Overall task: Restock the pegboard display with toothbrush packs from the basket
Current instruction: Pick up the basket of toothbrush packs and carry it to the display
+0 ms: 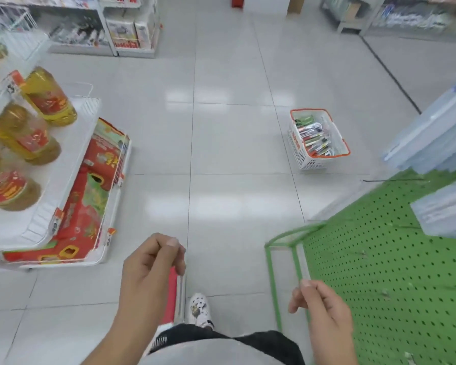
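The basket (318, 139), white with an orange rim, is standing on the floor (221, 143) well ahead of the person and off to the right, its long axis running roughly away from the viewer with a slight slant; the toothbrush packs (315, 137) are lying heaped inside it, most of them crosswise to that axis. The green pegboard display (379, 272) is rising along the right side, close beside the right hand (323, 310) and between that hand and the basket's side of the aisle. The right hand is hanging with its fingers (306, 284) loosely curled and holding nothing, just beside the green frame at the board's edge. The left hand (153, 270) is curling its fingers round a slim red pack (173, 293), apparently one toothbrush pack, which is hanging downward along the leg. By position, the right hand is lying nearer to both board and basket, so the coming move is likely turning on a step or a reach forward and rightward, with the basket out of arm's reach from here. On the left, a white shelf (71, 159) is carrying bottles of oil (48, 98) and red boxes.
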